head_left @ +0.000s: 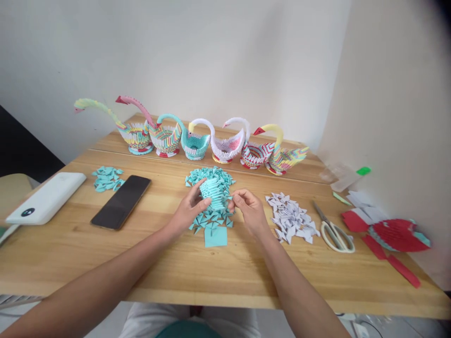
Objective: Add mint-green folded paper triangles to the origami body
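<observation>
My left hand [192, 205] grips the left side of a turquoise assembly of folded paper pieces [213, 193], its thumb and fingers around the edge. At the assembly's right side, my right hand [248, 209] pinches a small turquoise folded paper piece [230, 198] between thumb and fingertips. Loose turquoise folded triangles [207, 174] lie in a heap behind and in front of the assembly. A flat turquoise paper square [216, 237] rests on the wooden table [169, 267] just in front of them.
Several folded-paper swans [195, 144] line the back. To the left are a phone [121, 203], a white power bank [49, 197] and a small turquoise pile [107, 179]. White folded pieces [292, 218], scissors [334, 232] and a red paper model [398, 234] lie to the right.
</observation>
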Demonstrator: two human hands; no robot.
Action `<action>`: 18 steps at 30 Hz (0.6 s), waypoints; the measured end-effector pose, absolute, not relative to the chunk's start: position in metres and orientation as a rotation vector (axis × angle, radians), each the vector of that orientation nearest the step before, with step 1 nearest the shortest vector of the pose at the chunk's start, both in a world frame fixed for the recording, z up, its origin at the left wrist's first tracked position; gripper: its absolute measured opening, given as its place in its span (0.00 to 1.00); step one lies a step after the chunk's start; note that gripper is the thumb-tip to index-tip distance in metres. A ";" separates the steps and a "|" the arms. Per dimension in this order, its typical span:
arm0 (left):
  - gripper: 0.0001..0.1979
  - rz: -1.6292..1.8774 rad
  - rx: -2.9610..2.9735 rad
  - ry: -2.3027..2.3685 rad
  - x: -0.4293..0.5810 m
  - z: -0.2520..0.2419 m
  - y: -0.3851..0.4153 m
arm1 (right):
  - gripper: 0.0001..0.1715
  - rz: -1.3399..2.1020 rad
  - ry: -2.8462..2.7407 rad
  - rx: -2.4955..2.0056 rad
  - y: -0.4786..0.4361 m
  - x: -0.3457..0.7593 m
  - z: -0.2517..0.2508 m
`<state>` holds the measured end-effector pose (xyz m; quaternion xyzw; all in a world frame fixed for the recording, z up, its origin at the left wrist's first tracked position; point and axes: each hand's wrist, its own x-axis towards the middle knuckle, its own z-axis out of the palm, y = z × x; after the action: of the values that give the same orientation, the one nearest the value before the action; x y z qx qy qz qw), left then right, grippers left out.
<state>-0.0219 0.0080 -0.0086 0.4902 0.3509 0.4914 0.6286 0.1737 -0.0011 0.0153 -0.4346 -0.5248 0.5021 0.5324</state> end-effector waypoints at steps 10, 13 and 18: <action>0.40 1.074 1.074 0.786 -0.024 -0.013 0.008 | 0.15 1.251 -1.198 -1.044 0.001 0.176 0.005; 0.40 1.074 1.089 0.795 -0.025 -0.014 0.009 | 0.16 1.319 -1.141 -1.026 0.001 0.175 0.005; 0.39 1.078 1.128 0.812 -0.025 -0.015 0.010 | 0.19 1.408 -1.117 -1.001 0.000 0.174 0.008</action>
<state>-0.0251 0.0095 -0.0154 0.4940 0.3557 0.4720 0.6377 0.1737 0.0003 0.0079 -0.4166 -0.4652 0.5861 0.5162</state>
